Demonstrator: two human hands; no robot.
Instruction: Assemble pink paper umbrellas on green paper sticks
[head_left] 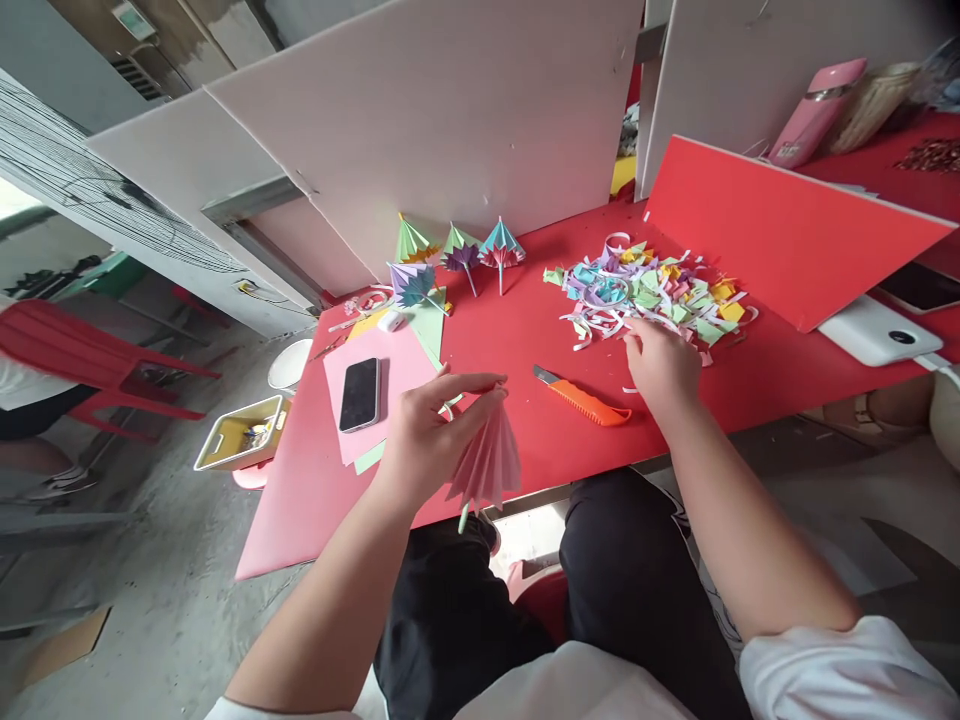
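Observation:
My left hand (435, 430) pinches the top of a pink pleated paper umbrella (489, 462) between thumb and fingers. The umbrella hangs over the front edge of the table, and a pale green stick end shows below it. My right hand (664, 365) rests at the near edge of a pile of coloured paper scraps (660, 285). Its fingers are curled together, and whatever they grip is hidden. An orange utility knife (589, 402) lies between my hands, blade out. Several finished-looking paper umbrellas (501, 245) stand at the back of the table.
A phone (361, 394) lies on pink paper sheets (401, 365) at the left of the red table (300, 520). A red board (787, 230) leans at the right, near a white power bank (874, 332). A yellow bin (244, 435) sits beyond the left edge.

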